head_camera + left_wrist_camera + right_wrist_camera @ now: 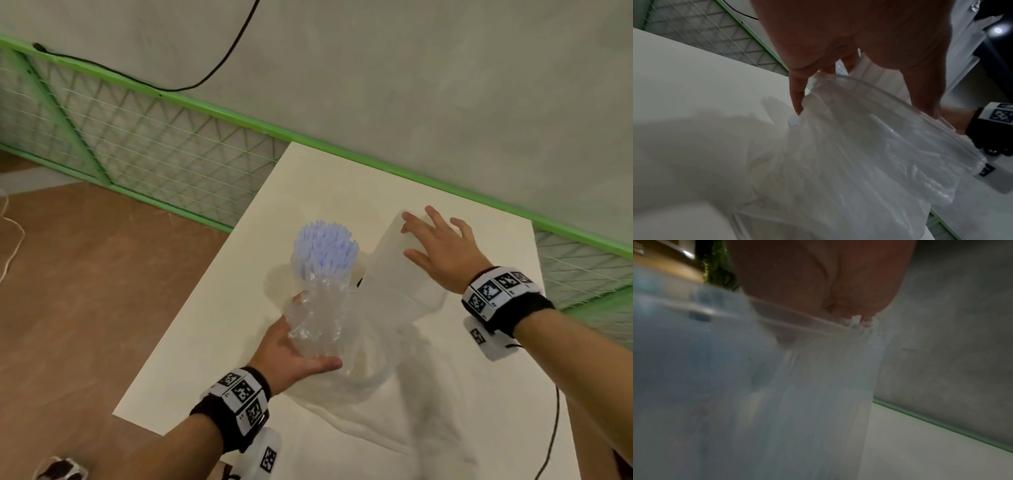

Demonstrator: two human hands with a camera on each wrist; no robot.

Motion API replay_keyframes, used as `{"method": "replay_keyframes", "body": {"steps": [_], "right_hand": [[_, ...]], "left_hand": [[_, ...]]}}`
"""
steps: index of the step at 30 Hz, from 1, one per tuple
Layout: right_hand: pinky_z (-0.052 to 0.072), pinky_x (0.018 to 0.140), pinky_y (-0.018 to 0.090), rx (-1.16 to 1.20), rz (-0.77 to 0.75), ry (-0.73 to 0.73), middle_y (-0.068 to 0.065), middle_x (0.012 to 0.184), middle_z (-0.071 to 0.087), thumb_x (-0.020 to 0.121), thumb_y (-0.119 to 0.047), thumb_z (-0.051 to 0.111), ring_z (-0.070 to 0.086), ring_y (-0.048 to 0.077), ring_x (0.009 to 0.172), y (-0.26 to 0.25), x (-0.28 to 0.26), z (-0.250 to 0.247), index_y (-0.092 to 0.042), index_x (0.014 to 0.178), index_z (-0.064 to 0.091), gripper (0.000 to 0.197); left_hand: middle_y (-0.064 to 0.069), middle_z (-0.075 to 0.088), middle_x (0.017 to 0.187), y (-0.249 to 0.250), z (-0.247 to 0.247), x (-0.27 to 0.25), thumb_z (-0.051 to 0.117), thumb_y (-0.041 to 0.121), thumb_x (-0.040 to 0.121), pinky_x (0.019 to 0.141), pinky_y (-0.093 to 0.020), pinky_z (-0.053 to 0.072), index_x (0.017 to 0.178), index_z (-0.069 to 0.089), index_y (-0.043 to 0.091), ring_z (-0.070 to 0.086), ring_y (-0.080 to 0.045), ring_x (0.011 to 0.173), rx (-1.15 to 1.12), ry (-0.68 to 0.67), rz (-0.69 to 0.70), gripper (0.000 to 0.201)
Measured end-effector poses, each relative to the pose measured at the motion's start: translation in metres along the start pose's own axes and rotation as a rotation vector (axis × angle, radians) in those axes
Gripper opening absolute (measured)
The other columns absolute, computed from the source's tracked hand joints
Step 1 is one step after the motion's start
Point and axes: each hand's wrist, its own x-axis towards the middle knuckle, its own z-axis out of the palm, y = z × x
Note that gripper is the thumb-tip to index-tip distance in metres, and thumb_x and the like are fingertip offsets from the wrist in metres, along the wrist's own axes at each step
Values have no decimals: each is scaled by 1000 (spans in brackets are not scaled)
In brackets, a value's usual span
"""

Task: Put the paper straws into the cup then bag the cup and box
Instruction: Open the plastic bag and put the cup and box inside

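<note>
We see a clear, crinkled plastic cup packed with a dense bundle of pale blue-white paper straws, their round ends fanning out above the rim like a brush head. Our left hand grips the cup from below and the side, thumb stretched along its lower wall and fingers curled round the far side, tilting it over the white tabletop. From the left wrist view, the left hand's fingers press on the rim of a thin translucent plastic bag, whose glossy, wrinkled film spreads in folds down onto the table. Just right of the cup stands a frosted, translucent rectangular plastic box, tall and smooth-sided. Our right hand lies on the box's top with fingers spread and nearly straight, fingertips reaching over its far edge and thumb along the near side. The right wrist view is blurred; it shows only the palm against the box's rim. A green-framed wire mesh fence runs behind the table.
</note>
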Motion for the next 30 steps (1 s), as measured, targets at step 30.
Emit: {"method": "replay_keyframes", "body": {"steps": [30], "right_hand": [[26, 102, 55, 157, 274, -40, -11, 154, 34, 99, -55, 33, 37, 21, 138, -15, 26, -6, -39, 146, 25, 50]], "left_hand": [[9, 63, 129, 3, 1, -4, 98, 30, 52, 107, -33, 47, 137, 45, 33, 59, -5, 120, 49, 7, 54, 100]]}}
